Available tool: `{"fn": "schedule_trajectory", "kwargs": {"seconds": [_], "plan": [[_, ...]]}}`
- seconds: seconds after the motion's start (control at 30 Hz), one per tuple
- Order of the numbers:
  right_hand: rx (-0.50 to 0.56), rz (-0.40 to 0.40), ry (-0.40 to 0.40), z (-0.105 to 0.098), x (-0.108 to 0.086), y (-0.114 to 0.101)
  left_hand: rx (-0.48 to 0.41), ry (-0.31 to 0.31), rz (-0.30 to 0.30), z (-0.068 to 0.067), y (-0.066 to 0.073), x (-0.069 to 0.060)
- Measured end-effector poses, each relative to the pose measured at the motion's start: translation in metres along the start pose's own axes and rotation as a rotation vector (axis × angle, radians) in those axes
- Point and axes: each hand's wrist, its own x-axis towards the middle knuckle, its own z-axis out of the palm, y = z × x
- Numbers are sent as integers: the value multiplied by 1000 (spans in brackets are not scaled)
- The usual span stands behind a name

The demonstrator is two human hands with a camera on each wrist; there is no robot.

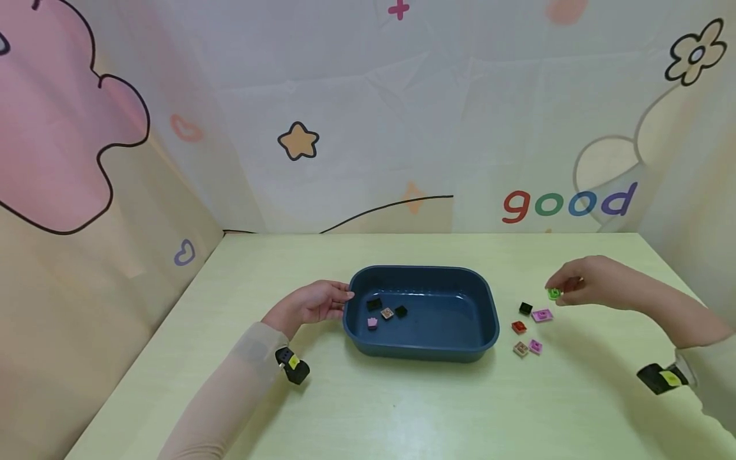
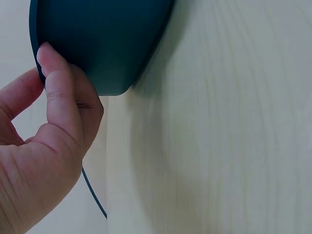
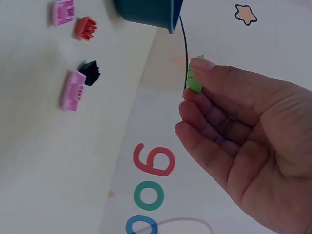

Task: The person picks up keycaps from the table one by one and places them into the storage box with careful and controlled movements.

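Observation:
My left hand (image 1: 318, 301) grips the left end of a dark blue tray (image 1: 422, 352); in the left wrist view the thumb and fingers of that hand (image 2: 58, 117) pinch the tray's rim (image 2: 33, 29). To the right of the tray, my right hand (image 1: 595, 281) pinches a small green piece (image 1: 554, 294) above the table. The right wrist view has the green piece (image 3: 195, 75) between thumb and fingertips of the hand (image 3: 243, 122). Near it on the table lie a black piece (image 1: 526, 308), a pink piece (image 1: 542, 315) and a red piece (image 1: 519, 327).
Inside the tray, toward its left, are a pink piece (image 1: 372, 324), a tan piece (image 1: 387, 313) and two black pieces (image 1: 374, 304). Another tan piece (image 1: 521, 349) and a smaller pink piece (image 1: 535, 346) lie right of the tray. A printed curtain (image 1: 368, 128) stands behind the table (image 1: 379, 409).

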Motion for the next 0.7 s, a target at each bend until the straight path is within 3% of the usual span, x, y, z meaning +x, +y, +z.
{"fn": "schedule_trajectory", "kwargs": {"seconds": [0.2,0.47,0.7], "plan": [[-21,-10,8,-13,3,-10,-6,-60,29,-3,-1,-1],[-49,-57,30,-25,12,-29,-7,-2,6,-1,-3,3],[-59,-85,32,-33,22,-43,-9,-8,8,1,0,-3]]}}
